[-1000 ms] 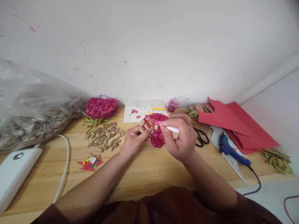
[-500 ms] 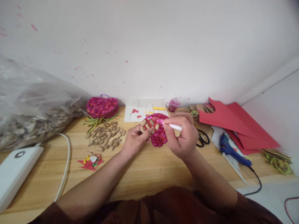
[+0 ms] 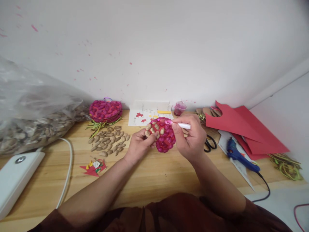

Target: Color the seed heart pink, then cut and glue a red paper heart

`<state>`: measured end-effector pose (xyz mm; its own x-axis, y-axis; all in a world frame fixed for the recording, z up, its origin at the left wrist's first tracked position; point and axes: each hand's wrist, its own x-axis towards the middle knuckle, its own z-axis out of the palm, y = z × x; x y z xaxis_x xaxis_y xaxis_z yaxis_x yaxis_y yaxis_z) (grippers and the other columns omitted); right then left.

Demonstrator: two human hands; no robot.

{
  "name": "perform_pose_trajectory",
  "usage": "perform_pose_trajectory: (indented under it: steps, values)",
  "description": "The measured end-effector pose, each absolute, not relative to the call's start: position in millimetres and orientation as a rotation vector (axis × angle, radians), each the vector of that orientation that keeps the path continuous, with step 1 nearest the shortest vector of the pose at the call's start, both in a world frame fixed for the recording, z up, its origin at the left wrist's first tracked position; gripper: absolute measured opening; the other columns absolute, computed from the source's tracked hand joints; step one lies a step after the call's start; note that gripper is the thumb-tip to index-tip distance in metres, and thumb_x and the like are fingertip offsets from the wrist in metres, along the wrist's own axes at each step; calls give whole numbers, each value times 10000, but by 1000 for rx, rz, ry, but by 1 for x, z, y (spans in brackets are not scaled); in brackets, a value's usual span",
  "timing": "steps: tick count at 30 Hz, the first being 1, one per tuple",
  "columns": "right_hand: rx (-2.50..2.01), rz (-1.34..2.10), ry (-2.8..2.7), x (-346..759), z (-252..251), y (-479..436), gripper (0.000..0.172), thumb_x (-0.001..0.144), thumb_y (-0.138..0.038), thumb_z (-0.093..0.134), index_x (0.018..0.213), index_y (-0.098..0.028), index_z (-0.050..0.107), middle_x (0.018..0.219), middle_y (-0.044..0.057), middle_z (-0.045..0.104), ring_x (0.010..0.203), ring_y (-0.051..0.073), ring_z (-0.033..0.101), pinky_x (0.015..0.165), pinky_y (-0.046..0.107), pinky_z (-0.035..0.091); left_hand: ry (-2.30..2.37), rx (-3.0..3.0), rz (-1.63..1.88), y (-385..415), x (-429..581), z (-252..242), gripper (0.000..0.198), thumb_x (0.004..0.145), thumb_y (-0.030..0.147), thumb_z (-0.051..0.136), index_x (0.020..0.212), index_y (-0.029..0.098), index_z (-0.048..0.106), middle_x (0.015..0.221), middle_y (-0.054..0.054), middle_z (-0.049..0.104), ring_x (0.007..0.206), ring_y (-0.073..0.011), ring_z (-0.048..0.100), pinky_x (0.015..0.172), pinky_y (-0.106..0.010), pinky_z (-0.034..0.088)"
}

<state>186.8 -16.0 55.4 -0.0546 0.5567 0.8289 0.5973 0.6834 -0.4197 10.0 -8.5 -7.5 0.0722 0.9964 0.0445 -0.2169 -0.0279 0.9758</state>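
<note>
My left hand (image 3: 141, 143) grips the left edge of a round red disc (image 3: 166, 141) covered with peanut shells. Most shells on it are painted magenta; several at its upper left are bare tan. In my right hand (image 3: 191, 137) is a paintbrush (image 3: 182, 125) with a white handle, held in a pinch. Its pink, wet-looking bristles lie at the disc's upper edge, apparently touching the shells there. Left of the disc, loose peanut shells (image 3: 109, 140) are spread on the wooden table (image 3: 145, 183). Behind my right hand stands a clear cup (image 3: 180, 109) with magenta paint.
At left are a plastic bag of shells (image 3: 36, 129), a white power bank (image 3: 20, 180) with a cable, and finished magenta discs (image 3: 105, 110). Right are black scissors (image 3: 210, 143), a blue glue gun (image 3: 241, 158) and red paper (image 3: 243, 129). Paper scraps (image 3: 95, 167) lie front left.
My right hand has moved slightly right, and the brush, now flatter, has shifted from the bare shells toward the disc's upper edge. My left hand and the disc stay in place.
</note>
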Motion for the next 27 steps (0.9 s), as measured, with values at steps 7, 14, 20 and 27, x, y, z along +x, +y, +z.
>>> perform_pose_trajectory:
  steps: [7, 14, 20, 27]
  values:
    - [-800, -119, -1857, 180, 55, -17, 192, 879, -119, 698, 1026, -239, 673, 872, 30, 743, 920, 229, 649, 853, 425, 538, 994, 1095, 1282, -12, 10, -2, 386, 782, 426, 813, 600, 175, 582, 528, 7, 623, 458, -94, 527, 506, -224, 446]
    - [-832, -265, -1870, 183, 52, -15, 192, 871, -126, 715, 1022, -236, 670, 866, 28, 750, 930, 235, 660, 876, 430, 518, 1042, 1071, 1280, -12, 9, 2, 394, 779, 429, 791, 590, 187, 546, 514, 3, 632, 438, -99, 540, 492, -221, 454]
    - [-793, -253, -1927, 178, 52, -16, 182, 892, -132, 702, 1025, -246, 653, 859, 5, 775, 925, 224, 662, 869, 414, 489, 1051, 1133, 1300, -13, 10, 3, 369, 782, 382, 772, 568, 188, 543, 503, 9, 619, 438, -95, 535, 502, -216, 460]
    - [-807, -343, -1892, 180, 52, -15, 195, 878, -125, 704, 1023, -242, 647, 844, 5, 766, 905, 225, 660, 862, 405, 489, 1073, 1128, 1296, -14, 10, 0, 375, 802, 403, 764, 573, 181, 565, 508, 7, 620, 432, -94, 529, 481, -212, 450]
